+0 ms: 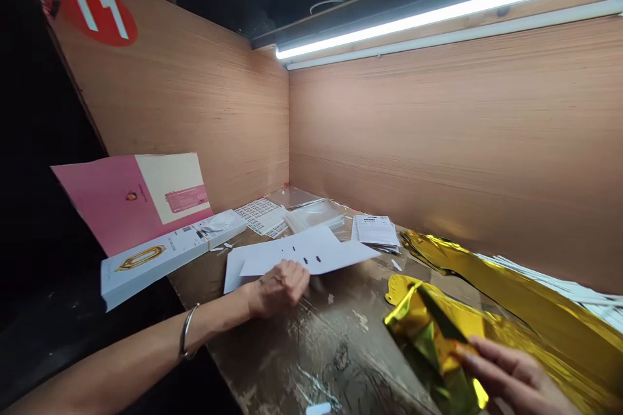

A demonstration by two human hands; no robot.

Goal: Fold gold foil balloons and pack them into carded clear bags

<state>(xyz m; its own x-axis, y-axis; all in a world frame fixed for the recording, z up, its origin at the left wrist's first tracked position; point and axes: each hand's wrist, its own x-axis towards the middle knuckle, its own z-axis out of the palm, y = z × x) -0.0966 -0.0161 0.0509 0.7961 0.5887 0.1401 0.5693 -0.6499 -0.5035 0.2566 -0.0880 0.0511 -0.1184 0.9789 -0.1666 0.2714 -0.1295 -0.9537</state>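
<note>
My left hand (285, 285) is closed in a fist at the front edge of some white cards (292, 253) with small dark slots. Its fingertips are turned under, so anything in them is hidden. A plain metal bangle (187, 331) circles that wrist. At the lower right, my right hand (516, 369) pinches a crumpled, uninflated gold foil balloon (428, 331) between thumb and fingers. More flat gold foil (516, 298) lies beyond and beside that hand on the worn brown table (341, 343).
At left lies a white stack with a printed gold ring (165, 256), before a pink and cream folder (121, 201). Farther back are a label sheet (260, 215), clear plastic sleeves (314, 214) and small printed cards (376, 231). Wooden walls (438, 130) enclose the back and left.
</note>
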